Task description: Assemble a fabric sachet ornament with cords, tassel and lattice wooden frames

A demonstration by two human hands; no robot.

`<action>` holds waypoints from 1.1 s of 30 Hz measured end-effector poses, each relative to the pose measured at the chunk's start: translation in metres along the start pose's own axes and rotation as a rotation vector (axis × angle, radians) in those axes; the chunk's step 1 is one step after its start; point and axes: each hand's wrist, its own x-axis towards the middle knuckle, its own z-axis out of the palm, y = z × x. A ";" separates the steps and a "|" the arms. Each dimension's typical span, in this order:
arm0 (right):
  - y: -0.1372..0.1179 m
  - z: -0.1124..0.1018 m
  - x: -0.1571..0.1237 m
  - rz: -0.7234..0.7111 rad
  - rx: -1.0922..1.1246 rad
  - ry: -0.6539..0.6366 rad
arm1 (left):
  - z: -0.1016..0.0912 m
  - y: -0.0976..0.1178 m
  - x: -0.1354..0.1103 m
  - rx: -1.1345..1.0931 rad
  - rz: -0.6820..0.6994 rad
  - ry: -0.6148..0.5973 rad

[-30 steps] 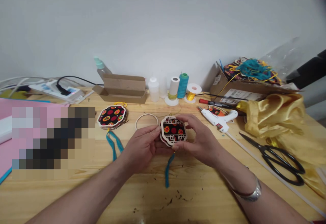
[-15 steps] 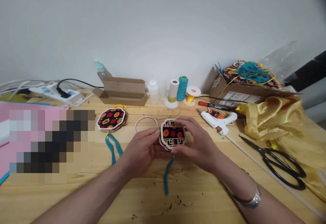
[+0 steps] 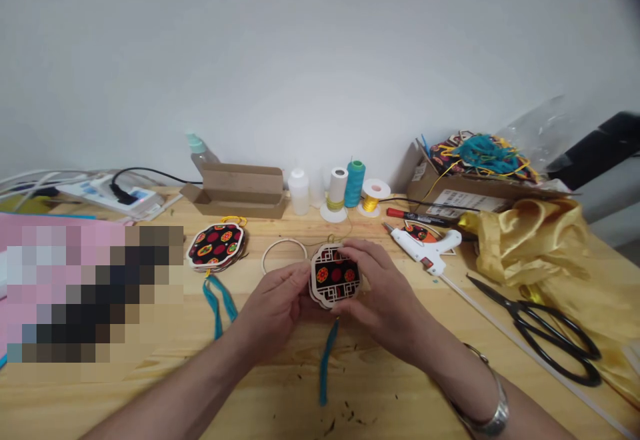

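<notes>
Between my two hands is a scalloped pendant (image 3: pixel 336 275) with a pale wooden lattice frame over dark flowered fabric. A blue tassel (image 3: pixel 328 363) hangs from its lower edge, and a thin cord loop shows at its top. My left hand (image 3: pixel 280 300) grips the pendant's left side, thumb on the rim. Around the right edge curl the fingers and thumb of my right hand (image 3: pixel 380 287). A pale ring (image 3: pixel 265 253) lies just behind my left hand. Further left rests a stack of similar flowered pendants (image 3: pixel 217 245) with blue tassels.
Thread spools (image 3: pixel 355 185) and a white bottle (image 3: pixel 299 193) line the wall beside an open cardboard box (image 3: pixel 240 210). To the right lie a white glue gun (image 3: pixel 425 247), black scissors (image 3: pixel 555 340) and gold cloth (image 3: pixel 535 240). A fuller box (image 3: pixel 465 193) stands behind them.
The view has tilted slightly, so everything sits a little lower in the picture. Both hands keep their hold on the pendant, which has barely turned.
</notes>
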 end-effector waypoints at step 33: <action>0.017 -0.003 0.010 0.646 0.928 -0.029 | 0.005 -0.001 0.001 0.132 -0.100 0.088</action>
